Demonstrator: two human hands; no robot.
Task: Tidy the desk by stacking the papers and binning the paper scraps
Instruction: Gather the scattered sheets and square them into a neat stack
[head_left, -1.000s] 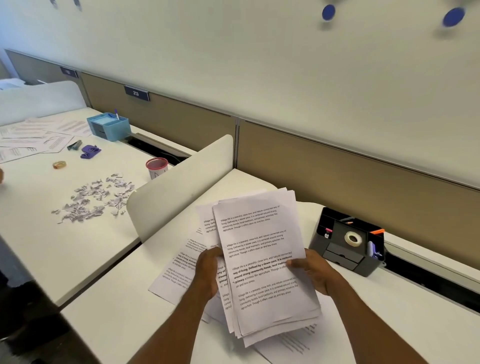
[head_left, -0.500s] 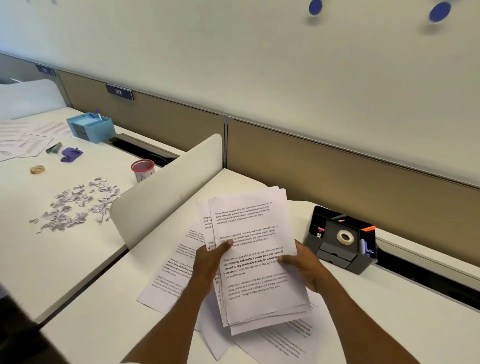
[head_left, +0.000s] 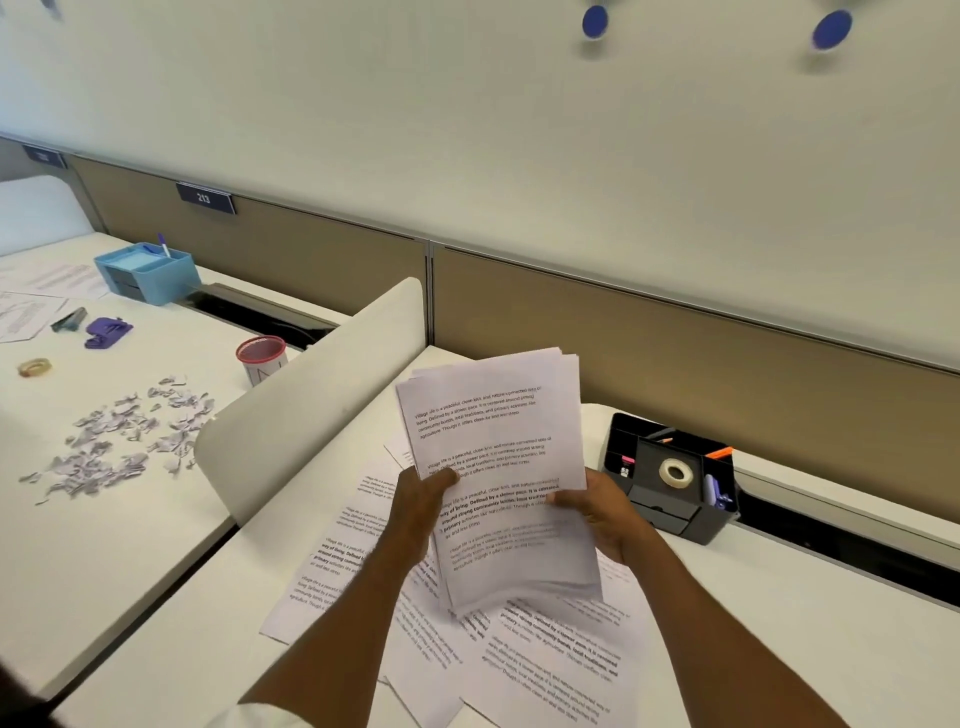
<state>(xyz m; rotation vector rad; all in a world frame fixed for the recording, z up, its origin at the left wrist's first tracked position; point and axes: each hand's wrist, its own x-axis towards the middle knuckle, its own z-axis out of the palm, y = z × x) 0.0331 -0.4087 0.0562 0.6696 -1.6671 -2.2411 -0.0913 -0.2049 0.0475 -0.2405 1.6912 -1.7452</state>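
Both hands hold a stack of papers (head_left: 498, 457), raised and tilted, above the middle of the counter (head_left: 779, 623). The left hand (head_left: 421, 499) grips the stack's left edge, thumb on the front sheet. The right hand (head_left: 602, 512) grips its right edge, thumb likewise in front. Loose sheets (head_left: 550, 654) lie overlapping on the counter beneath the stack, reaching toward the near edge. A black organiser (head_left: 644, 512) holding a tape roll (head_left: 674, 473) stands by the far edge. A white divider (head_left: 322, 379) runs along the left edge. Beyond it, paper scraps (head_left: 119, 441) lie scattered on the adjoining counter (head_left: 104, 561), a red mesh cup (head_left: 261, 353) nearer its far edge.
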